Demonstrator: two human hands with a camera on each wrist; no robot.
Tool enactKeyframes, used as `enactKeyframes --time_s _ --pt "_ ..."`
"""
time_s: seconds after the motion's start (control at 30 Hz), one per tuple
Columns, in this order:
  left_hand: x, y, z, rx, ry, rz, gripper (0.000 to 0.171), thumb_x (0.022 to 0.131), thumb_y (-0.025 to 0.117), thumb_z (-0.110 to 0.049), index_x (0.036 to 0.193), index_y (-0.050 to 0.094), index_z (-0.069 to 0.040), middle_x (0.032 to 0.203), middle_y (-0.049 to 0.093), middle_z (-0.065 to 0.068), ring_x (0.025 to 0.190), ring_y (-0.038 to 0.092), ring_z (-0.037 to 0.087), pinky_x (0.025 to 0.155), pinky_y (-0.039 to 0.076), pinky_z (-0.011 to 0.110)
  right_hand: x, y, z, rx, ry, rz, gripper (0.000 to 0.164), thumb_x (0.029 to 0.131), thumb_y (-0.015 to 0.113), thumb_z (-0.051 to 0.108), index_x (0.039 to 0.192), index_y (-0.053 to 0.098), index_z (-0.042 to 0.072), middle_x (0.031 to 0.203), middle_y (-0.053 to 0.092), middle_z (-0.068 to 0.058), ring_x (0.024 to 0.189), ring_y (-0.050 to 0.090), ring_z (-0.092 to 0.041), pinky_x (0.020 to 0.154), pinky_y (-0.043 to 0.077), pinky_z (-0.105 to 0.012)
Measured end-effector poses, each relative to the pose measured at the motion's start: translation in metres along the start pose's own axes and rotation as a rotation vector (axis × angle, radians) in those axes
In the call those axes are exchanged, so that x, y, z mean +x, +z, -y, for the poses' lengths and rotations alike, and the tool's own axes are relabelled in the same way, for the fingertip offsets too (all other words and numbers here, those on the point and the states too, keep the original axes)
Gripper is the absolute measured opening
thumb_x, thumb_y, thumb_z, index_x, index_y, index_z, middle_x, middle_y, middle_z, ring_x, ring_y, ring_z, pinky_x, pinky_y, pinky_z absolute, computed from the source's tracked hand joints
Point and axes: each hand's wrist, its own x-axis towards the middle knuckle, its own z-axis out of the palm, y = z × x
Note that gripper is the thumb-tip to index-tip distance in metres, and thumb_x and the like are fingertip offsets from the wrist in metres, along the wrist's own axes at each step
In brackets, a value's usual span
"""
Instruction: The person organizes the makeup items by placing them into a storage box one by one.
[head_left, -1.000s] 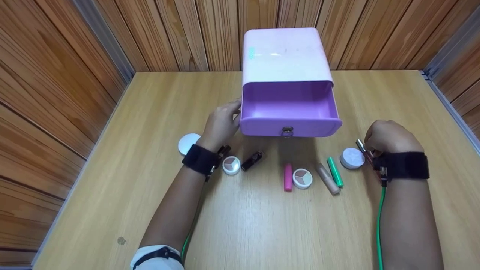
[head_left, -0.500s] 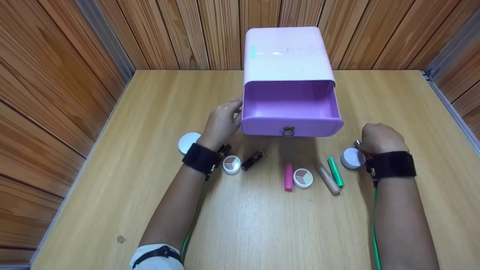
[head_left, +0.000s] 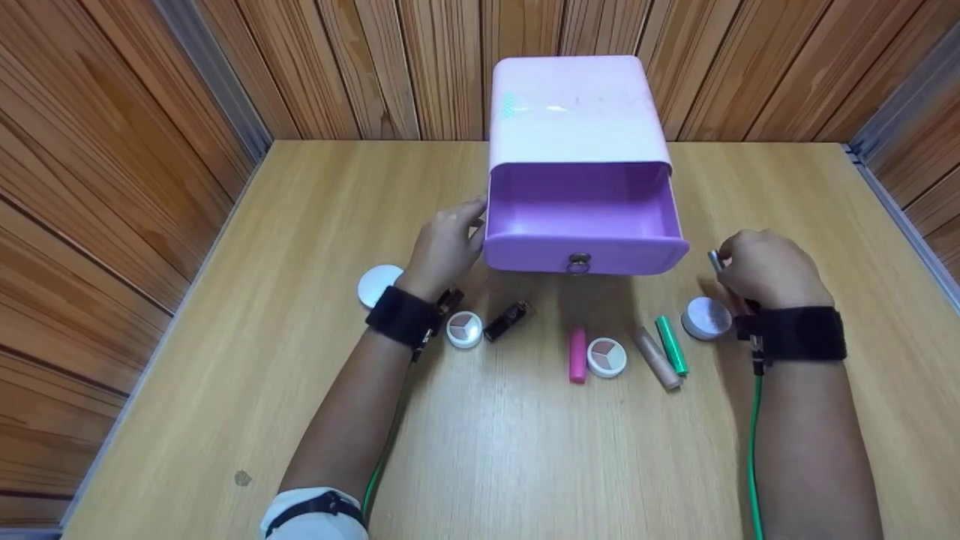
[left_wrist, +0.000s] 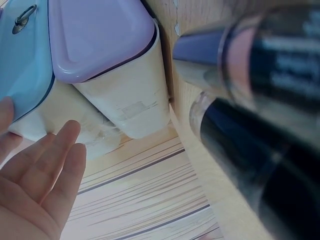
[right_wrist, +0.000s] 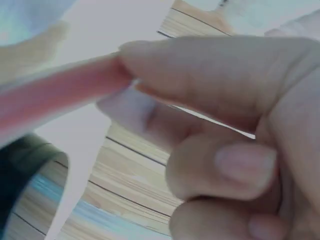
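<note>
My left hand point(head_left: 448, 244) is at the left side of the pink storage box point(head_left: 577, 112), whose top purple drawer point(head_left: 585, 255) is pulled out. In the left wrist view its fingers are extended beside a light-blue drawer front point(left_wrist: 25, 60) with a ring pull; a purple drawer front point(left_wrist: 102, 37) is next to that. My right hand point(head_left: 776, 266), above the table at the right, pinches a slim pink tube point(right_wrist: 70, 92) between thumb and fingers. The tube's silver end point(head_left: 715, 260) shows in the head view. Below lies a round lidded jar point(head_left: 706, 318).
On the table point(head_left: 487, 465) lie a green tube point(head_left: 670, 346), a taupe tube point(head_left: 657, 360), a pink tube point(head_left: 577, 355), two small three-colour palettes point(head_left: 606, 358), a black lipstick point(head_left: 506, 321) and a white round case point(head_left: 377, 285). Wood-panelled walls point(head_left: 375, 75) stand behind.
My right hand has shifted left, then turned and risen slightly, with the silver end of the slim tube showing more than half a second ago. The left hand keeps its place.
</note>
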Motion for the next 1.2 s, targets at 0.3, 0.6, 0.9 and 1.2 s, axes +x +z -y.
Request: enactKeyframes --time_s 0.3,0.6,0.9,1.2 --pt "0.000 0.000 0.000 -0.024 -0.016 0.001 0.038 0.097 0.060 -0.014 0.135 0.058 -0.013 0.130 0.060 0.008 0.089 0.069 0.016 0.082 0.054 0.028 -0.007 -0.010 0.010 0.085 -0.019 -0.111 0.036 0.095 0.050 0.020 0.120 0.057 -0.005 0.080 0.056 -0.016 0.069 0.051 -0.031 0.051 0.041 -0.039" --pt "0.000 0.001 0.001 -0.041 -0.015 0.002 0.039 0.098 0.059 -0.014 0.137 0.057 -0.012 0.129 0.061 0.008 0.088 0.069 0.016 0.080 0.054 0.027 -0.007 -0.013 0.014 0.130 -0.095 -0.211 0.045 0.105 0.029 0.026 0.132 0.043 -0.007 0.108 0.047 -0.024 0.093 0.053 -0.039 0.077 0.042 -0.055" --pt "0.000 0.000 0.000 -0.070 -0.039 0.022 0.039 0.098 0.058 -0.015 0.138 0.056 -0.014 0.131 0.060 0.008 0.088 0.069 0.014 0.081 0.054 0.026 -0.012 -0.014 0.019 0.177 -0.148 -0.435 0.044 0.106 0.036 0.022 0.144 0.042 0.001 0.115 0.051 -0.027 0.099 0.051 -0.043 0.083 0.041 -0.061" --pt "0.000 0.000 0.000 -0.089 -0.045 0.017 0.041 0.098 0.058 -0.015 0.139 0.054 -0.014 0.132 0.058 0.008 0.088 0.068 0.014 0.081 0.053 0.023 -0.029 -0.030 0.033 0.208 -0.111 -0.439 0.049 0.101 0.032 0.006 0.149 0.034 0.000 0.124 0.049 -0.027 0.103 0.047 -0.043 0.086 0.039 -0.059"
